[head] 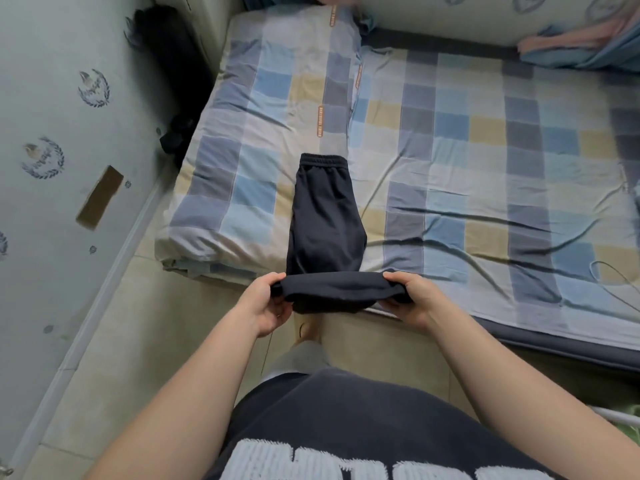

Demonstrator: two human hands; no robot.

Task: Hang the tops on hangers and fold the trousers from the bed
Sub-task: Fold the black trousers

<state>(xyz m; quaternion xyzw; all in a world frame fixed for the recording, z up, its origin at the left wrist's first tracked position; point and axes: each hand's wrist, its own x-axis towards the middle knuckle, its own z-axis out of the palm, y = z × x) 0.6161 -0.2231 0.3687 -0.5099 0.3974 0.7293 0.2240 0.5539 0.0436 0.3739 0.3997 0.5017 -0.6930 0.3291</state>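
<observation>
**Folding the trousers, crosswise fold.** The left grip (268, 299) was clamped on the left end of a doubled band of dark cloth, thumb on top and fingers curled beneath. Between the two grips ran the trousers (325, 216). Their near end was turned over into that band and held at the near edge of the bed (485, 150). The rest lay flat on the bed beyond the grips, legs together, with the waistband (323, 161) farthest away. The right grip (410, 299) was clamped in the same way on the right end of the band.

The lengthwise fold appeared done and the crosswise fold appeared to be the step in hand. The next move would probably call for both grips to travel forward together toward the waistband, keeping the band level and its ends even. The fold could then be laid down and the grips parted.

Far beyond the right grip lay pink and blue cloth (571, 43); whether it was a top could not be told. No hanger was in view.
</observation>
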